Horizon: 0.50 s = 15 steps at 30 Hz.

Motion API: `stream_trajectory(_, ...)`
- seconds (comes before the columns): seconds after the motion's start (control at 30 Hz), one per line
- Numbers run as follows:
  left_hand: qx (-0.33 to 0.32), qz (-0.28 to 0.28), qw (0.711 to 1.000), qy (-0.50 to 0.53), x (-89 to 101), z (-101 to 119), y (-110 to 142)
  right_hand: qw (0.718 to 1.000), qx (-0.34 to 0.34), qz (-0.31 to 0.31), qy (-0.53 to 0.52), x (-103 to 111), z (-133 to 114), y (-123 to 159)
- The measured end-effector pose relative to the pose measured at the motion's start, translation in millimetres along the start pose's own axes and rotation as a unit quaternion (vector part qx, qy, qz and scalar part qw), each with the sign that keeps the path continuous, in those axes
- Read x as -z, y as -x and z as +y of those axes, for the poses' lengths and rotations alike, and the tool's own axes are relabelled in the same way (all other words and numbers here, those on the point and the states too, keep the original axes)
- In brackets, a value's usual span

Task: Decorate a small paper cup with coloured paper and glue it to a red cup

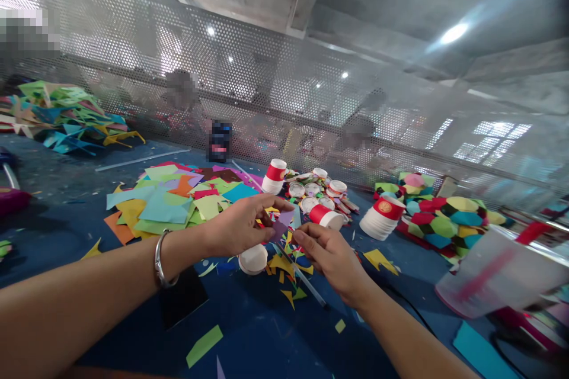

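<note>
Ppr scraps (284, 264), cup (326, 217) nr R hand (329, 253)

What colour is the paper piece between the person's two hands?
Light purple; the paper piece shows in the head view, the only one here.

Purple paper (283, 224) part-hidden, tub (524, 272) cropped; black object (220, 141) pixelated

Craft workshop indicated by coloured paper pieces (166, 207) strewn on blue table (262, 343), perforated metal partition (275, 77), bare concrete ceiling (377, 0).
</note>
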State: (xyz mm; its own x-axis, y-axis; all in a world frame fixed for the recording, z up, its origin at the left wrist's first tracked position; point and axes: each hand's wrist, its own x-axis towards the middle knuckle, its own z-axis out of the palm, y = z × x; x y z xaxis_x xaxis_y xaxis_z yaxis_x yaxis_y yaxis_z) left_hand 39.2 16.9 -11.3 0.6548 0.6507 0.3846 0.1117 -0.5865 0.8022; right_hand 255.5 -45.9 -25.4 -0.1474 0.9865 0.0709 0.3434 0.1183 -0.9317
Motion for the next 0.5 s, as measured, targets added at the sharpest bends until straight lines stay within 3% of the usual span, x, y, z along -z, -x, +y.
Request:
stream_trajectory(0.13,0.056,0.003,0.995,-0.083,36.4,10,2,1.000,-0.002,0.007,0.002,3,1,-1)
stream_trajectory(0.3,0.191,-0.246,0.943,-0.113,94.8,8,14,0.999,0.019,0.012,0.049,3,-2,0)
stream_trajectory(0.4,0.247,-0.310,0.914,-0.090,99.9,0,18,0.995,0.040,0.015,0.090,3,-5,0)
stream_trajectory(0.5,0.278,-0.315,0.903,-0.088,95.1,-6,18,0.994,0.049,0.011,0.097,3,-5,0)
